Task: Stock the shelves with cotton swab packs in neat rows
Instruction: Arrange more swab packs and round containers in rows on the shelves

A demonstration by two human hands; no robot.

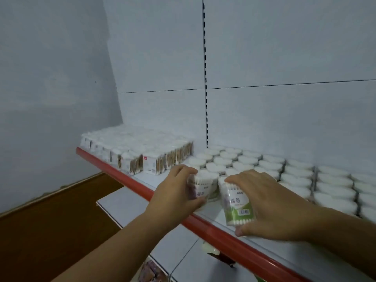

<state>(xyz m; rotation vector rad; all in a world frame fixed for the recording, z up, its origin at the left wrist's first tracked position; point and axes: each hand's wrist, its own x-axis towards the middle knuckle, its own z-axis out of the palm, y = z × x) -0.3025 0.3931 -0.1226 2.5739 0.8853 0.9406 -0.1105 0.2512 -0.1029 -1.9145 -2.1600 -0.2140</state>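
Two packs are held at the front of the shelf (213,213), just below the centre of the frame. The purple pack (200,191) is gripped by the left hand (177,192), with the fingers curled over its top and the thumb pressed against its lower front. The green pack (237,202) is gripped by the right hand (272,204), with the fingers wrapped over its top edge and the thumb set at its bottom end, close to the red strip (122,176) along the shelf front. The two packs are positioned side by side and close together; contact between them cannot be told. Whether either pack rests on the shelf cannot be told. Directly behind and to the right of the hands, round packs (295,176) are arranged upright in tight rows up to the right edge of the frame. To the left of centre, boxed packs (154,161) with wooden sticks are lined up in rows along the shelf. A slotted upright (206,88) is mounted on the white back panel at upper centre. A lower shelf (126,202) is seen below the left forearm, and brown floor (50,220) at lower left.
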